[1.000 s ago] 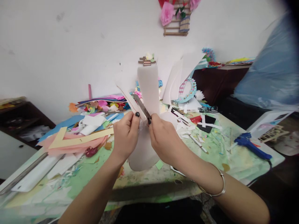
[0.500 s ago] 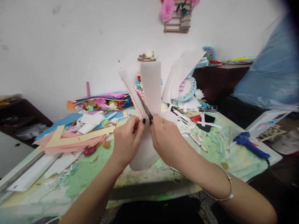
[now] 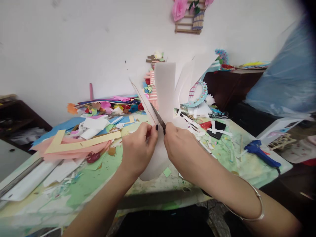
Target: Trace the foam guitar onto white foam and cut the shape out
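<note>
My left hand (image 3: 138, 149) is closed, pinching a white foam sheet (image 3: 164, 92) that stands upright above the table and is slit into tall strips. My right hand (image 3: 181, 148) is closed round scissors (image 3: 158, 117), whose blades point up and left into a slit between the strips. The scissor handles are hidden inside the fist. The sheet's rounded lower end (image 3: 154, 166) hangs between my wrists. A bangle (image 3: 249, 215) circles my right forearm.
The green-stained table (image 3: 98, 177) is strewn with paper scraps; pink and beige strips (image 3: 79, 146) lie at left. A blue glue gun (image 3: 260, 153) rests at right, a black card (image 3: 217, 130) behind my hands. A metal ruler (image 3: 22, 179) lies along the left edge.
Both hands and the sheet have drifted slightly right, and the scissor blades have cut further up the slit. The grips have not changed.
</note>
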Available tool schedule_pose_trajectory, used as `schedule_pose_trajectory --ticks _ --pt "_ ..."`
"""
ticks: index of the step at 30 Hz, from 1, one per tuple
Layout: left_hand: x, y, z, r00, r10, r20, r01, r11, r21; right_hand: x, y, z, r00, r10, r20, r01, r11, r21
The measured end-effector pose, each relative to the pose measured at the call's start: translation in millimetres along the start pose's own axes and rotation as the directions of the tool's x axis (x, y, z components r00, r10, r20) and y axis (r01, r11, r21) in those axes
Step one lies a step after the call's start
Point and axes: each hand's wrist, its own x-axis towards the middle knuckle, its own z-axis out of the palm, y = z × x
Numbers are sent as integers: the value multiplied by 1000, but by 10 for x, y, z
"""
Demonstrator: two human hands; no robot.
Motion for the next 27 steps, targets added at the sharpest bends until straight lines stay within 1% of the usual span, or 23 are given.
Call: schedule_pose_trajectory --ticks 3,6,8,10,11,13,15,17,19,22,24,27 --pt "8 21 2 999 36 -11 -36 999 12 -36 18 12 999 -23 -41 21 999 -50" --pt "13 40 3 999 53 -10 -52 999 14 -43 23 -2 997 -30 -73 27 999 -44" --pt "14 51 6 997 73 -15 -73 997 24 -25 26 -29 999 1 -49 -2 1000 -15" --pt "13 61 8 996 90 -24 -89 995 38 2 33 -57 999 41 6 -41 999 14" --pt "11 65 9 995 93 -26 -92 995 46 13 39 -67 999 36 27 -37 999 16" --pt "8 75 7 996 90 -25 -89 995 52 16 55 -74 999 -31 37 31 999 -8" --pt "6 86 1 997 80 -18 -79 996 47 -10 73 -66 993 -119 14 120 991 -57" --pt "5 98 -7 998 67 -2 -67 997 35 -58 88 -58 985 -171 -15 168 981 -101" --pt "7 109 -14 998 54 9 -55 998 26 -105 99 -59 985 -170 -38 165 980 -108" --pt "12 123 -16 999 40 12 -41 999 22 -132 108 -74 989 -135 -56 130 988 -79" --pt "15 131 -15 999 33 12 -33 999 2 -114 112 -79 991 -126 -32 125 991 -49" --pt "17 135 -16 1000 28 14 -27 999 -41 -79 116 -69 991 -130 34 131 991 -25"
